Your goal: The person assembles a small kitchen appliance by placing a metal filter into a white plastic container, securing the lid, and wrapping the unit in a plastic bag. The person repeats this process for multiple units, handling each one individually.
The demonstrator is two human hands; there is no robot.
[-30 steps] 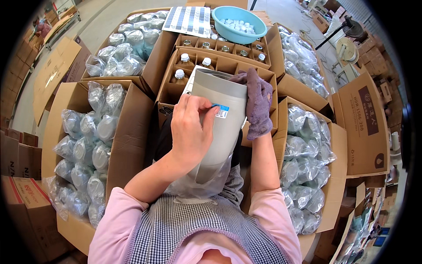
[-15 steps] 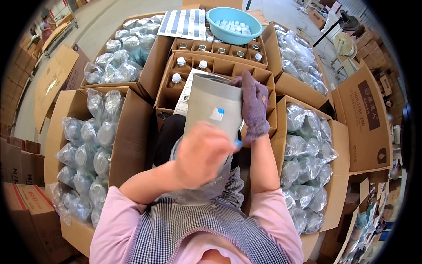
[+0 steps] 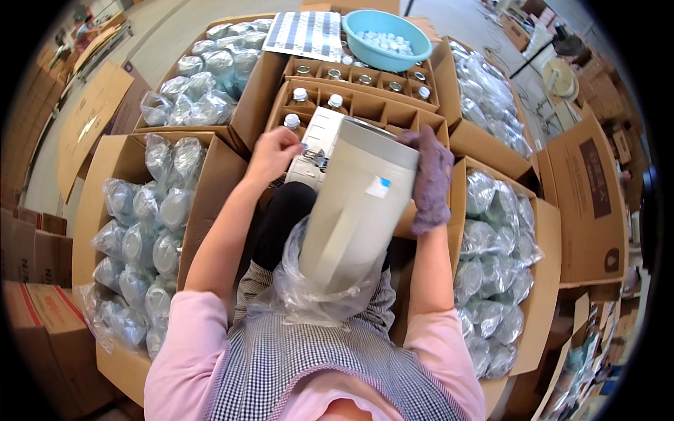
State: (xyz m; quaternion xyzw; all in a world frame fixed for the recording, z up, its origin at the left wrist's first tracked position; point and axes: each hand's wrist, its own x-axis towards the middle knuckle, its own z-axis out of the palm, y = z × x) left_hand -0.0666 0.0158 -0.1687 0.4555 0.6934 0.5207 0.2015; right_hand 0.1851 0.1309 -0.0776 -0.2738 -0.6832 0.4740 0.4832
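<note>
container (image 3: 354,210) tilted, right hand (image 3: 433,186) gripping it, left hand (image 3: 272,157) outstretched

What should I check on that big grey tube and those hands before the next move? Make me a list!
1. Right hand on the grey tube: ok, it is gloved and grips the upper end.
2. Tube standing straight up: not ok, it is tilted.
3. Plastic bag around the tube's lower end: ok, bunched there.
4. Sticker on the tube: ok, a small blue-and-white one is on its upper part.
5. Sticker pressed flat all over: cannot tell, too small.
6. Left hand holding something: cannot tell, its fingers are pinched beside a white printed thing.
</note>
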